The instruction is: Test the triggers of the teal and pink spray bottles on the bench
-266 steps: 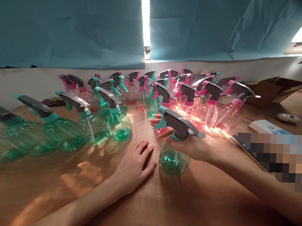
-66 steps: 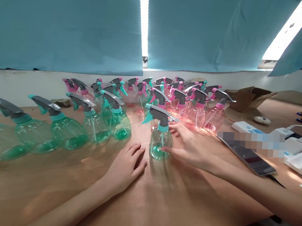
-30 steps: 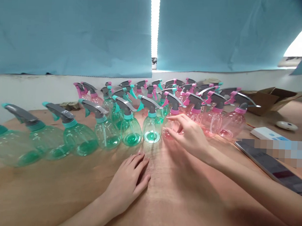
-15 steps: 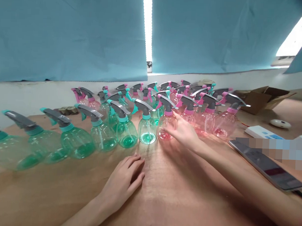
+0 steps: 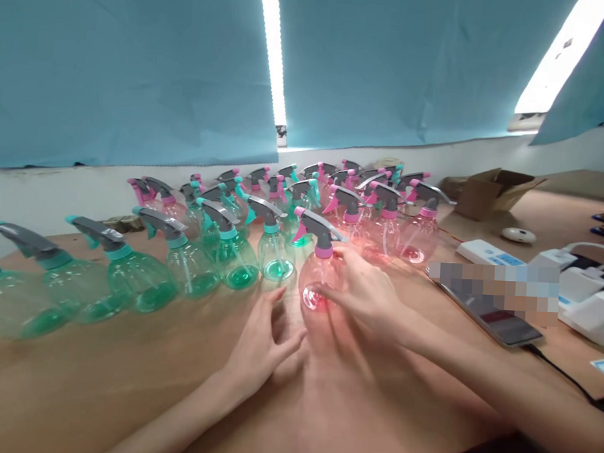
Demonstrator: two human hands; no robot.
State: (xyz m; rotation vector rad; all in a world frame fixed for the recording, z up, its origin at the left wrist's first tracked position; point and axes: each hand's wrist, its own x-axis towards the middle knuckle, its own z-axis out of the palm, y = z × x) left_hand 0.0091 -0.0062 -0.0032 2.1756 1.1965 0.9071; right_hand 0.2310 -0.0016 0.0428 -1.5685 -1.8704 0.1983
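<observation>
My right hand (image 5: pixel 372 293) is wrapped round a clear pink spray bottle (image 5: pixel 321 274) with a grey and pink trigger head. The thumb lies across its front and the other fingers are partly hidden behind it. My left hand (image 5: pixel 263 342) is just left of this bottle, thumb and fingers apart, holding nothing. Left of the hands stands a row of green spray bottles, the nearest a green spray bottle (image 5: pixel 275 255) with a teal collar. Behind and right are several pink spray bottles, among them a pink spray bottle (image 5: pixel 419 239) at the row's end.
An open cardboard box (image 5: pixel 483 194) stands at the back right. Nearer are a white oval object (image 5: pixel 518 235), a power strip (image 5: pixel 486 251) with white plugs (image 5: pixel 587 279), and a phone (image 5: pixel 498 318) with a black cable. Blue sheeting (image 5: pixel 138 72) hangs behind the wooden table (image 5: pixel 100 378).
The pink spray bottle has come out of the row toward me in my right hand. My left hand has risen toward it and its fingers have spread. The view has turned slightly right.
</observation>
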